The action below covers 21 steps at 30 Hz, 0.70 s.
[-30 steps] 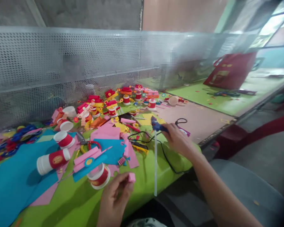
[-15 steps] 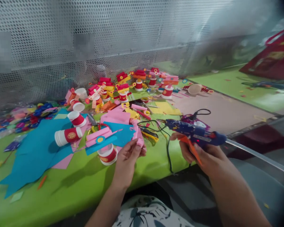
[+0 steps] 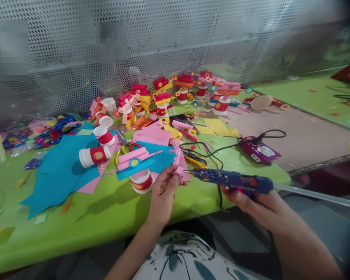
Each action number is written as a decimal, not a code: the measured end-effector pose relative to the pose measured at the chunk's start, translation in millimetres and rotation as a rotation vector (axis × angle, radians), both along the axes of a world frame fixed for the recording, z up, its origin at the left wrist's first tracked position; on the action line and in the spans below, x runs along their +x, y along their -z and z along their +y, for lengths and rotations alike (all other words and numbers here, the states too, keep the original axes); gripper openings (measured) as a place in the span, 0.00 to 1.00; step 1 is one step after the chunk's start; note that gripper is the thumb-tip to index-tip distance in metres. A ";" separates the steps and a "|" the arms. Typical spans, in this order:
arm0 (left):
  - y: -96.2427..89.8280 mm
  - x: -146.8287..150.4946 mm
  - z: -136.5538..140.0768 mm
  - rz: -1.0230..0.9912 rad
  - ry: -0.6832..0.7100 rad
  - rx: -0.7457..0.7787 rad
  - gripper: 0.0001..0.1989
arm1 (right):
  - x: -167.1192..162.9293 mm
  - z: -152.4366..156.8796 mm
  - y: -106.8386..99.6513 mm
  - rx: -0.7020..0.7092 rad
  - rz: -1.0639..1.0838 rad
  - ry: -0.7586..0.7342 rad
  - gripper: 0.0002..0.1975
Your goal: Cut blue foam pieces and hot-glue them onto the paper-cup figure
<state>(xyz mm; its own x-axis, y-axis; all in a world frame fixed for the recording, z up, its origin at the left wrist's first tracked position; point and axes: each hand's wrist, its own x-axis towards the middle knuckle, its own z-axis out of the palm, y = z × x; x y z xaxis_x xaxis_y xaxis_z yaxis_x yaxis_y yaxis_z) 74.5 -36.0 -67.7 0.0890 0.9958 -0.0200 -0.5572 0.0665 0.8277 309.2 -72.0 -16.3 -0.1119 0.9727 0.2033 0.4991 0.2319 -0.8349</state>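
Between its thumb and fingers, my left hand (image 3: 165, 190) pinches a small pink paper piece (image 3: 179, 170). My right hand (image 3: 252, 202) grips a dark blue hot glue gun (image 3: 221, 178), its red light lit and a clear glue stick (image 3: 317, 195) poking out of the back. The gun's nozzle is at the pink piece; whether they touch I cannot tell. Left of my left hand stands a red-and-white paper cup (image 3: 142, 182) topped with pink rolls and a blue strip (image 3: 134, 165). Scissors (image 3: 125, 143) and a yellow utility knife (image 3: 196, 159) lie behind.
Blue paper sheets (image 3: 58, 167) cover the table's left, with a paper cup (image 3: 95, 155) lying on them. Several finished cup figures (image 3: 163, 103) stand along the mesh screen (image 3: 169, 35). A purple power strip (image 3: 259, 149) with a black cable sits at right.
My right hand has brought the glue gun left and down, its nozzle now at the pink piece. The orange piece seen under the gun no longer shows. The view has shifted.
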 end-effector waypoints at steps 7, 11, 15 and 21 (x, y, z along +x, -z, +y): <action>3.4 -0.9 -0.4 0.057 -0.015 0.075 0.14 | -3.0 1.7 -6.2 0.014 -0.081 -0.073 0.25; 0.8 0.2 -0.6 0.110 -0.039 0.107 0.14 | 3.1 -0.1 2.0 0.003 -0.076 -0.084 0.23; -2.6 0.4 -1.5 0.188 -0.048 0.122 0.16 | 6.8 -2.1 7.8 0.008 -0.065 -0.088 0.20; -5.7 -0.8 -2.1 0.233 -0.055 0.151 0.14 | 4.6 -1.6 7.8 -0.011 -0.051 -0.086 0.21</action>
<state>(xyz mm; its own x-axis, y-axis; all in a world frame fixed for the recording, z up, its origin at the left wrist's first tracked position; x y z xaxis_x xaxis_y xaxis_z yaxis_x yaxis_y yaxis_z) 73.6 -38.1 -62.0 0.0456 0.9922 0.1158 -0.3505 -0.0927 0.9320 313.8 -73.6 -24.1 -0.2046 0.9614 0.1842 0.5195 0.2661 -0.8120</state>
